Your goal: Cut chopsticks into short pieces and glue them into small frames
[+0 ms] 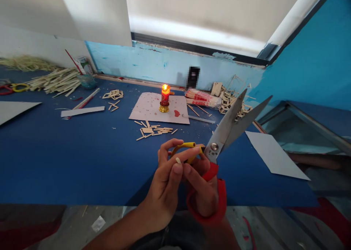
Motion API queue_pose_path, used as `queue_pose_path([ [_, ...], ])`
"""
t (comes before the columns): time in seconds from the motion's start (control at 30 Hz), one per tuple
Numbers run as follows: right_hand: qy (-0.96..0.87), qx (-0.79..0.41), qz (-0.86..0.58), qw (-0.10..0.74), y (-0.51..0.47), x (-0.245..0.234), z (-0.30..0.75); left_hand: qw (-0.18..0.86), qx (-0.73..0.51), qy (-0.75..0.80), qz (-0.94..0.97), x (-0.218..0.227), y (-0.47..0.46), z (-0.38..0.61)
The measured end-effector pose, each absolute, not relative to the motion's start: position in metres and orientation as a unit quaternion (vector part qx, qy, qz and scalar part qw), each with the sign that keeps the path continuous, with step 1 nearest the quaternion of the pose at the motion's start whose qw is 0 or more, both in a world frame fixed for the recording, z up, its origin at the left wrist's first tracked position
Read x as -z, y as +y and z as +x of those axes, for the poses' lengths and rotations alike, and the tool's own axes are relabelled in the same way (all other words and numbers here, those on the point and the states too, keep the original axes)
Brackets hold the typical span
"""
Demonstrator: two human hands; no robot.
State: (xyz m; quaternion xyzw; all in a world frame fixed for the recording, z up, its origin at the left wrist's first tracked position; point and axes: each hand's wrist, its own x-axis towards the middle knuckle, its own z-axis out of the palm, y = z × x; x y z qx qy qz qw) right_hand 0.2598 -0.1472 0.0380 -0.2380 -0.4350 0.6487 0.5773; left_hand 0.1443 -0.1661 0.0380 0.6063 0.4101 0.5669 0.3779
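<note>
My right hand [204,191] grips the red and yellow handles of a big pair of scissors [231,123], blades slightly apart and pointing up to the right. My left hand [167,180] is closed beside it, pinching a tiny pale stick piece [178,160] between thumb and fingertips against the yellow handle loop [186,146]. Both hands hover over the near edge of the blue table [68,158].
A lit red candle [165,98] stands on a spotted card [153,109]. Cut sticks [153,130] lie in front of it. Stick piles [55,81] sit far left, more sticks and a red packet [203,98] at the back right. White paper sheets [274,155] lie right and left.
</note>
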Motion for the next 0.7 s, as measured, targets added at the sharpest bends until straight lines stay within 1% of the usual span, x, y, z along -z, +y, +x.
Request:
queue_pose_path([
  [0.13, -0.443, -0.629, -0.269, 0.580, -0.141, -0.036, 0.269, 0.342, -0.578, 0.419, 0.612, -0.047, -0.169, 0.140],
  [0.33, -0.402, -0.628, -0.246, 0.619, -0.133, -0.048, 0.275, 0.350, -0.581, 0.451, 0.580, -0.056, -0.172, 0.132],
  [0.7, -0.444, -0.595, -0.280, 0.609, -0.131, -0.051, 0.283, 0.280, -0.577, 0.494, 0.587, -0.059, -0.173, 0.124],
])
